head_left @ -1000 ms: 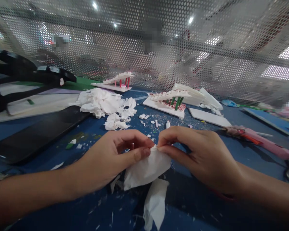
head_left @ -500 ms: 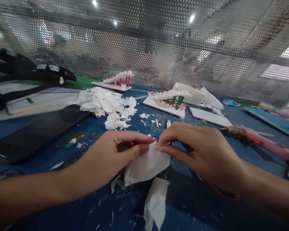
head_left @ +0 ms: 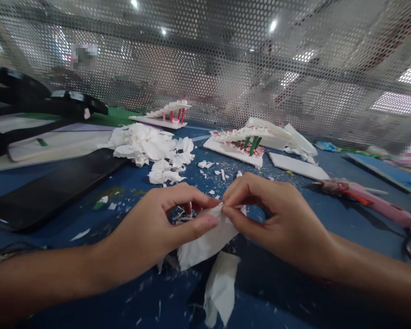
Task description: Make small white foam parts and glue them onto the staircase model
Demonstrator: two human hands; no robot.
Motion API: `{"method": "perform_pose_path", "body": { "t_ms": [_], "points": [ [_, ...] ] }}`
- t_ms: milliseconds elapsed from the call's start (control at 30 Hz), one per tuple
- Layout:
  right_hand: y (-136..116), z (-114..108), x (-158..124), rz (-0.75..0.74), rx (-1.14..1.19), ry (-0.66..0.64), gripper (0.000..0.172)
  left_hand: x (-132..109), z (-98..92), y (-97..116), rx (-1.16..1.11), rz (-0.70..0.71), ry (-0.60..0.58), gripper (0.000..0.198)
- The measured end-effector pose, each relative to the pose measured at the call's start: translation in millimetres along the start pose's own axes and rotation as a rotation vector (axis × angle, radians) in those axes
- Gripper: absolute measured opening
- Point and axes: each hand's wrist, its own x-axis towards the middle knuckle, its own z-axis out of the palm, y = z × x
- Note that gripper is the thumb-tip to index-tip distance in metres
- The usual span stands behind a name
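Observation:
A sheet of thin white tissue paper hangs between my hands, its top edge held up. My left hand has thumb and fingertips on the sheet's upper left side. Thumb and forefinger of my right hand pinch its top edge, close beside the left fingertips. Below it, a loose crumpled strip of tissue lies on the blue table. Beyond my left hand is a heap of torn white tissue, with a smaller clump in front.
Two small white stair-like models, one on red posts and one on green posts, stand behind. A black phone lies left, a pink glue gun right. White board lies near the perforated metal screen.
My left thumb has shifted slightly right and down along the tissue, and the gap behind it has widened. My right hand has moved a little left, still pinching the edge.

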Motion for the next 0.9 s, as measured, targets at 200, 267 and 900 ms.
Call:
{"method": "perform_pose_path", "body": {
  "t_ms": [200,267,900],
  "points": [
    [-4.1,-1.4,1.0,0.019,0.07,0.051,0.007,4.8,0.3,1.3,-0.21,-0.011,-0.014,0.012],
    [-4.8,-2.6,1.5,0.039,0.153,0.062,0.005,6.6,-0.4,2.3,-0.305,-0.045,-0.031,0.013],
    [-6.8,4.2,-2.3,0.096,0.61,0.011,0.004,5.6,-0.6,-3.9,-0.704,-0.146,-0.213,0.009]
  ]
}}
